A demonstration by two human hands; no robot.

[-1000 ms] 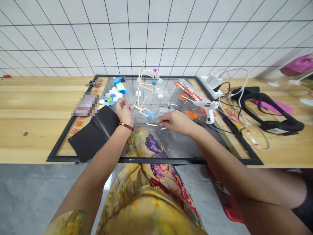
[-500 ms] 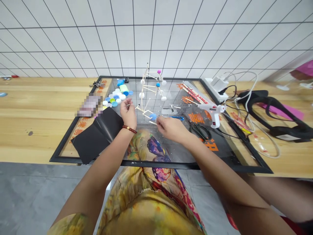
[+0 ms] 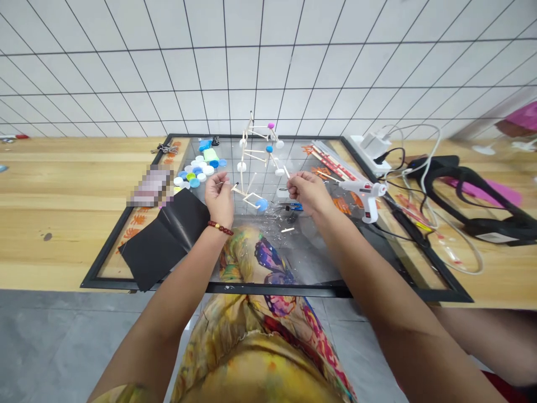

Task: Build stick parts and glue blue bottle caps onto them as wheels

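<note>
My left hand is closed, pinching the end of a small frame of pale wooden sticks. A blue bottle cap sits at the frame's right end. To the right, my right hand has its fingers pinched on a short white stick that points up and left. A loose short stick lies on the glass below that hand. Behind the frame stand two stick models with cap wheels: one bears a blue ball, the other a pink ball.
Bottle caps cluster at the left beside black sheets. A white glue gun rests at the right, near red-and-white packets. Cables, a power strip and a black headset lie further right. A black-framed glass panel covers the table.
My right hand has moved up and right, away from the blue cap, and now pinches a white stick. A short stick now lies on the glass. My left hand stays on the frame.
</note>
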